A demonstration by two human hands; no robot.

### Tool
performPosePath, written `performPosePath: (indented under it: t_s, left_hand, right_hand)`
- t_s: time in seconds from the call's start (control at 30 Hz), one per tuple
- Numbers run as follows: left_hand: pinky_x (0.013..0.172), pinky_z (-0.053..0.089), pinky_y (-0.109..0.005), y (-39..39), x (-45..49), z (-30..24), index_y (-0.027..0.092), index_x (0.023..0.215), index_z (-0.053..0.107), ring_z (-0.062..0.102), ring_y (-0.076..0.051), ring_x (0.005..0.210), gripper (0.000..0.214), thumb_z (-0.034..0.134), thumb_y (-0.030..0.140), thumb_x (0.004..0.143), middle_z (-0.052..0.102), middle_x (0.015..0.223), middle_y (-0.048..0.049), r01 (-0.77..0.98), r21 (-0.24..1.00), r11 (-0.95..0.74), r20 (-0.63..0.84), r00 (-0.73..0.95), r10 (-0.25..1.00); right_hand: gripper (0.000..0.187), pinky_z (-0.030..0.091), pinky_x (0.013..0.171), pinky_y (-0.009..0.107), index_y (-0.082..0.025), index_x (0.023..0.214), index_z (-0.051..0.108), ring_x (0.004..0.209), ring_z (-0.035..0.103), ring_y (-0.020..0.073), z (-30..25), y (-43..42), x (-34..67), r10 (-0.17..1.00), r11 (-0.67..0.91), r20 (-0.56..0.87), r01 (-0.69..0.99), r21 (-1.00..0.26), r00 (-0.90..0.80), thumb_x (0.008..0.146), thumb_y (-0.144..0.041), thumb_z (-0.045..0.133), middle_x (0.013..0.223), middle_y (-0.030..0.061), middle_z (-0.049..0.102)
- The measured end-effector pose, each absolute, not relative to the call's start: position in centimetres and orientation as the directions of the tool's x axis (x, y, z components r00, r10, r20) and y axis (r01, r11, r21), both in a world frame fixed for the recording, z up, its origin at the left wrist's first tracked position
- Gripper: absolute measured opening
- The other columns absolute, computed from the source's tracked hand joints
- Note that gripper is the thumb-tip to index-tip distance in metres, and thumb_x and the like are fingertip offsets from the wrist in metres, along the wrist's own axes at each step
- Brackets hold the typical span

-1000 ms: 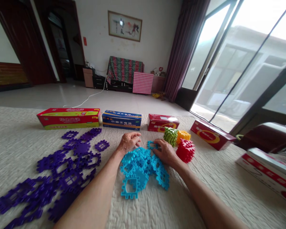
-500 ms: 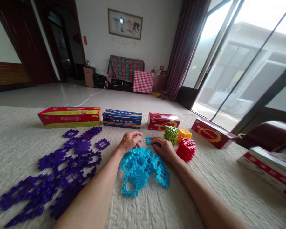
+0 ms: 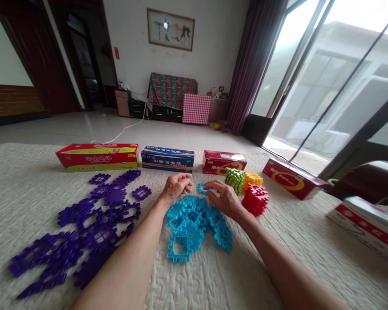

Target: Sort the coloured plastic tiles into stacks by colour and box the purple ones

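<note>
A heap of light blue toothed square tiles [image 3: 194,226] lies on the cream quilted cover [image 3: 297,241] in front of me. My right hand [image 3: 224,198] pinches one small blue tile [image 3: 201,188] at the far edge of the heap. My left hand [image 3: 175,187] rests curled on the far left of the heap, fingers bent, close to that tile; what it grips is hidden. Three built cubes stand just right of my right hand: green [image 3: 235,179], orange [image 3: 252,179] and red [image 3: 255,200].
Several purple tiles [image 3: 90,224] are spread to the left. Boxes line the far edge: a long red-and-yellow box [image 3: 98,157], a blue box [image 3: 167,159], a red box [image 3: 224,162] and an angled red box [image 3: 292,178]. Another carton [image 3: 365,228] lies at the right.
My right hand has lifted the small blue tile off the heap's far edge and brought it toward my left hand. The view has tilted slightly.
</note>
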State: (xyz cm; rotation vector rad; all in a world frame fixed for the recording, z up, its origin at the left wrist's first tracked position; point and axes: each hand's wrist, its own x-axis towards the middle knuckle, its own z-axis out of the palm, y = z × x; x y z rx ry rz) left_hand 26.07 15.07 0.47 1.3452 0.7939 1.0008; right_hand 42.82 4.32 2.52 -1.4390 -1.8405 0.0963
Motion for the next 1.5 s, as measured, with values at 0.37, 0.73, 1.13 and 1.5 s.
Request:
performPosePath:
  t_s: [0.37, 0.73, 1.13, 1.5]
  left_hand:
    - [0.042, 0.036, -0.016, 15.0, 26.0, 1.0, 0.012, 0.093, 0.065, 0.06, -0.008, 0.047, 0.029, 0.061, 0.025, 0.068, 0.067, 0.067, -0.0026, -0.135, 0.99, -0.035, 0.074, 0.292, 0.954]
    - [0.042, 0.036, -0.016, 14.9, 26.0, 1.0, 0.012, 0.092, 0.066, 0.059, -0.008, 0.047, 0.028, 0.062, 0.024, 0.067, 0.067, 0.066, -0.0025, -0.124, 0.991, -0.044, 0.08, 0.303, 0.95]
    - [0.042, 0.036, -0.016, 15.1, 26.1, 0.6, 0.014, 0.091, 0.066, 0.061, -0.01, 0.049, 0.028, 0.063, 0.026, 0.067, 0.068, 0.069, -0.0028, -0.103, 0.994, -0.039, 0.068, 0.302, 0.951]
    - [0.042, 0.036, -0.016, 14.8, 26.0, 1.1, 0.014, 0.092, 0.067, 0.061, -0.009, 0.05, 0.029, 0.064, 0.025, 0.066, 0.069, 0.07, -0.0029, -0.089, 0.996, -0.019, 0.046, 0.307, 0.95]
  right_hand:
    - [0.025, 0.045, 0.075, 0.028, -0.021, 0.098, 0.067, 0.081, 0.061, 0.0186, 4.1, 2.6, 37.7, 0.929, 0.237, 0.355, 0.905, -0.354, -0.105, 0.077, -0.035, 0.064, 0.086, 0.0053, 0.066]
    - [0.015, 0.046, 0.075, 0.027, -0.02, 0.088, 0.068, 0.079, 0.062, 0.0173, 4.0, 2.8, 37.4, 0.898, 0.302, 0.425, 0.86, -0.411, -0.112, 0.074, -0.017, 0.061, 0.085, 0.004, 0.067]
    - [0.023, 0.05, 0.077, 0.028, -0.024, 0.098, 0.071, 0.085, 0.066, 0.0189, 2.1, 4.3, 42.6, 0.727, 0.201, 0.669, 0.884, -0.422, 0.154, 0.087, -0.031, 0.052, 0.097, 0.0041, 0.071]
    - [0.023, 0.05, 0.083, 0.029, -0.025, 0.099, 0.07, 0.092, 0.066, 0.0185, 1.2, 6.0, 43.6, 0.712, 0.184, 0.687, 0.904, -0.385, 0.148, 0.087, -0.028, 0.05, 0.104, 0.0045, 0.069]
